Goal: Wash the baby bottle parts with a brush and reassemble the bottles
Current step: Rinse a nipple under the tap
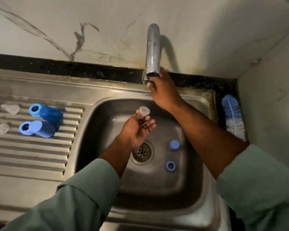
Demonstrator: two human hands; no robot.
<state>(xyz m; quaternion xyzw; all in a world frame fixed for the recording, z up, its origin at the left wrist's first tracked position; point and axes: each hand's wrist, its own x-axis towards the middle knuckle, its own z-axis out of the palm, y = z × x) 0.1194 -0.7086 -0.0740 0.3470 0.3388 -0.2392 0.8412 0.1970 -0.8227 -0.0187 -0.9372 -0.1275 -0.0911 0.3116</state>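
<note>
Far left edge of frame: clear nipples (pixel 10 108) and (pixel 0 128) lying on the ribbed drainboard (pixel 32 152), blurred. Just right of them, two blue bottles on their sides on the ribs, open mouths facing left: the darker bottle (pixel 46 112) above, the paler bottle (pixel 37 129) below, close together. Centre: steel sink (pixel 93 130) with drain (pixel 141 152) in its floor. Left arm enters from bottom left, green sleeve (pixel 70 197) pushed up the forearm, reaching up and right over the basin. Left hand (pixel 137 129) palm up above the drain, thumb and fingers lightly curled, pinching a small clear nipple (pixel 144 112) at the fingertips, held in the air below the spout. Upper centre: chrome tap (pixel 153 50) arching out from the marble wall. Right arm comes in from lower right, crossing over the basin's right side, forearm bare. Right hand (pixel 162 87) raised at the tap's outlet, fingers curled against the spout end; how firmly it grips cannot be told. No water stream is visible. On the basin floor right of the drain: a blue cap (pixel 173 145), and a blue ring (pixel 170 166) below it. Far right, on the dark ledge by the wall: a blue-and-white brush (pixel 233 115), lying untouched.
</note>
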